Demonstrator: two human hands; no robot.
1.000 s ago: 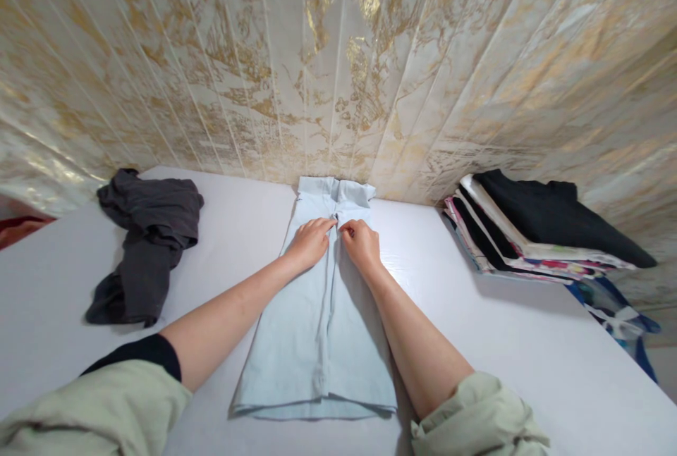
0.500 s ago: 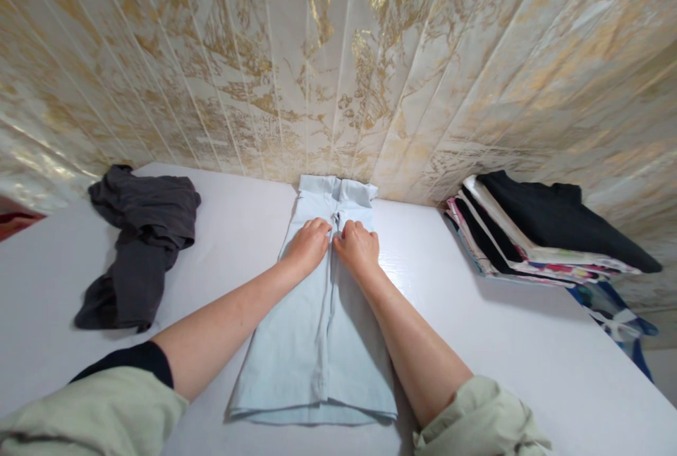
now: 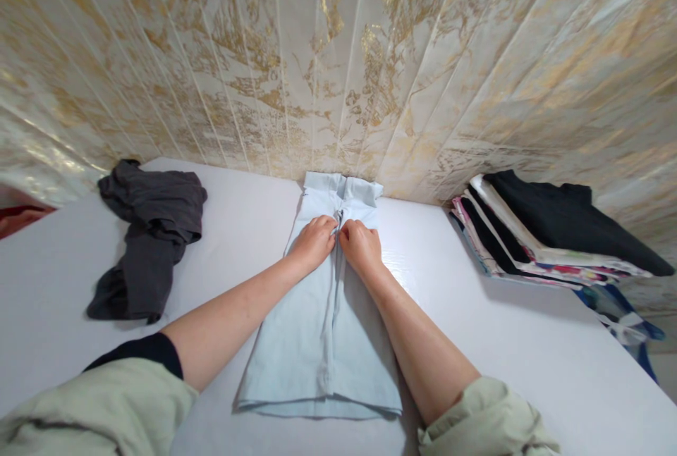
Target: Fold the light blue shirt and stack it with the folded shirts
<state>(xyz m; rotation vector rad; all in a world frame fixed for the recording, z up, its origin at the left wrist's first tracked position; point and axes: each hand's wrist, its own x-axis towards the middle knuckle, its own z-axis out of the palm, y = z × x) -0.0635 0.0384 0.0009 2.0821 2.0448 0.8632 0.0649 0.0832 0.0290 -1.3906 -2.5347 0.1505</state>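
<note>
A pale blue garment (image 3: 317,343) lies flat on the white table (image 3: 243,230), its waistband against the wall and its hem toward me. My left hand (image 3: 315,241) and my right hand (image 3: 360,244) rest side by side on its upper part, on either side of the middle opening. Both have their fingers curled, pinching the cloth at the small fastening between them. Both sleeves are pushed up to the elbows.
A crumpled dark grey garment (image 3: 148,230) lies at the left of the table. A stack of folded clothes (image 3: 544,237), black on top, sits at the right against the gold-patterned wall (image 3: 338,54). Blue patterned cloth (image 3: 618,308) hangs off the right edge.
My hands have stayed together at the middle of the blue garment, with only small finger movements. The view has shifted slightly.
</note>
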